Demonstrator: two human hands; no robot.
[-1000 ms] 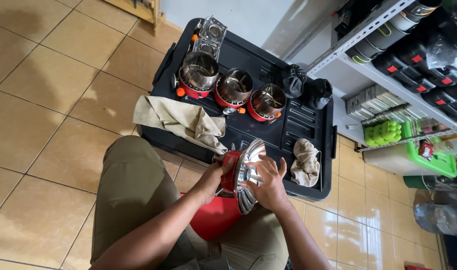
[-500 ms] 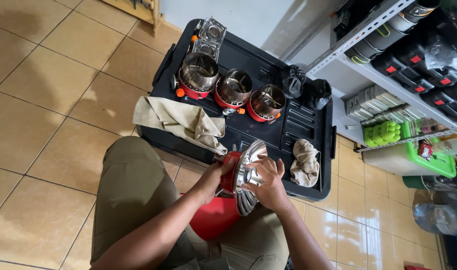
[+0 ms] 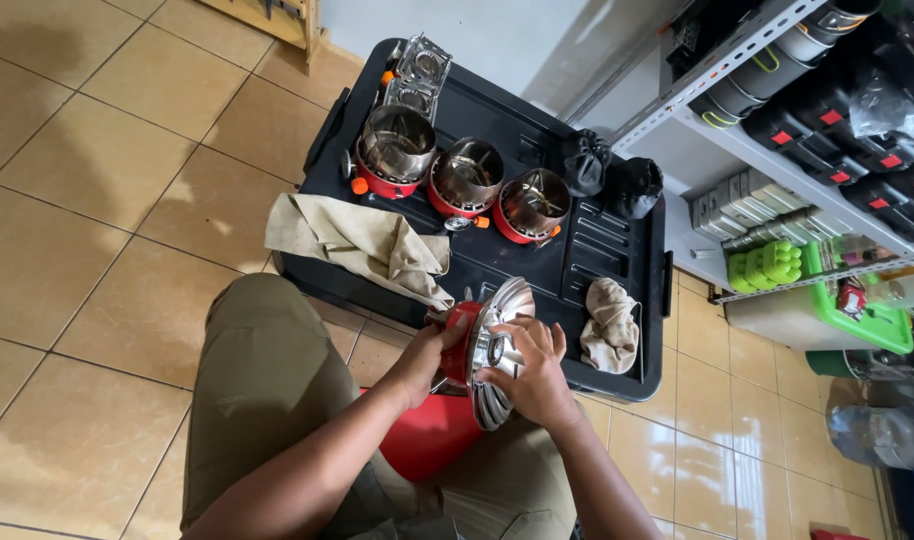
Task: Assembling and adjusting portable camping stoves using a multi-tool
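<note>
Both hands are on a small red camping stove (image 3: 464,340) with a ribbed silver windshield (image 3: 499,350), held over the lap just in front of the black plastic lid (image 3: 537,215). The left hand (image 3: 424,358) clamps the red base; the right hand (image 3: 533,372) spreads its fingers over the shiny reflector, closed on it. The thing looks light and rigid, yet that thin fluted metal is likely slick and bendable, so the solid red body seems the safer hold. Three more stoves (image 3: 464,178) stand on the lid beside a beige cloth (image 3: 362,242). Tan tiled floor (image 3: 87,200), metal shelving (image 3: 777,120) on the right, its contents hard to make out.
</note>
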